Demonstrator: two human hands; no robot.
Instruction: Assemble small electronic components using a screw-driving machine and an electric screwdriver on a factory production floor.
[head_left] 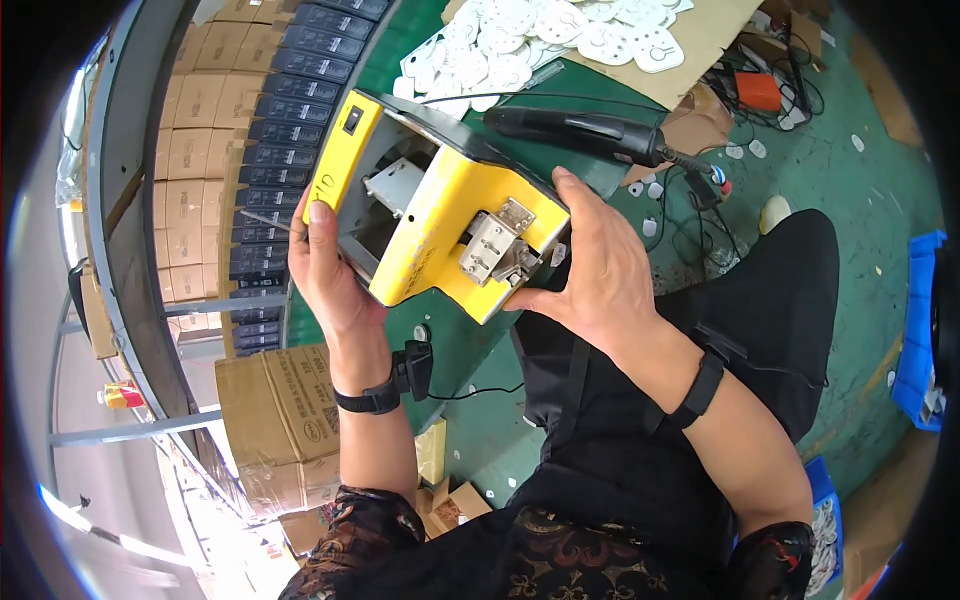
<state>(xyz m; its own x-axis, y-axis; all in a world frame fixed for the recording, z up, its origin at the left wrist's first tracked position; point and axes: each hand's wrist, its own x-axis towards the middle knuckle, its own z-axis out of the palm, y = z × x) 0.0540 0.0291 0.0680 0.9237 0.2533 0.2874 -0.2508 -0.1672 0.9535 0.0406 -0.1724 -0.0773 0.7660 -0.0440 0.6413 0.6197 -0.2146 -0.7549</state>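
Between my two hands is a yellow and black machine housing (440, 230), held tilted above my lap. It has an open side, a black rocker switch (353, 120) and a metal mechanism (490, 250) on its yellow face. My left hand (335, 265) is closed on the switch-side end, thumb on the yellow panel. A thin metal rod (268, 220) sticks out beside those fingers; whether they hold it I cannot tell. My right hand (605, 260) grips the opposite end, fingers at the top corner and thumb at the lower edge. Just beyond lies a black corded electric screwdriver (575, 133).
White flat plastic pieces (540, 40) are heaped on cardboard at the back. Stacked black boxes (290, 150) and brown cartons (200, 150) line the left. A large carton (290, 425) stands near my left forearm. Tangled cables (700, 190) and a blue bin (918, 335) are on the right.
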